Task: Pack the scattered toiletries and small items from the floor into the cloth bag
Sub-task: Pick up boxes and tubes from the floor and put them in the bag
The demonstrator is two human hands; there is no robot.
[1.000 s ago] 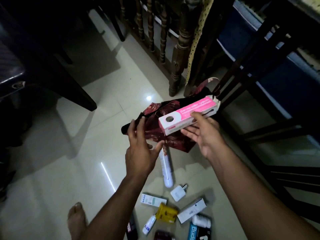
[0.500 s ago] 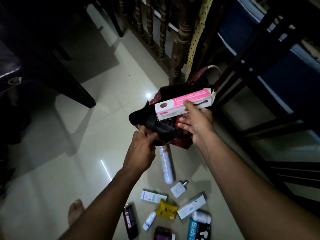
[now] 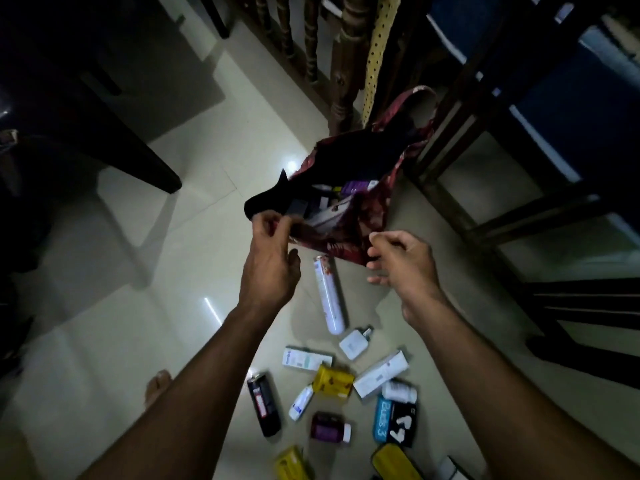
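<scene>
Mid-packing: left hand [image 3: 273, 251] pinches cloth bag [image 3: 349, 216] rim, holding it open just ahead, while empty right hand [image 3: 398, 261], fingers loose, looks set to reach toiletries below, e.g. white bottle [image 3: 329, 296] btwn wrists.

The pink box has left the right hand [image 3: 401, 261] (fingers now loosely curled, holding nothing) and lies inside the cloth bag [image 3: 349, 233], at 12 o'clock.

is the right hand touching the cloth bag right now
Cannot tell. In the head view the right hand holds nothing, but its fingertips overlap the cloth bag's lower edge, so no gap or contact shows plainly.
</scene>
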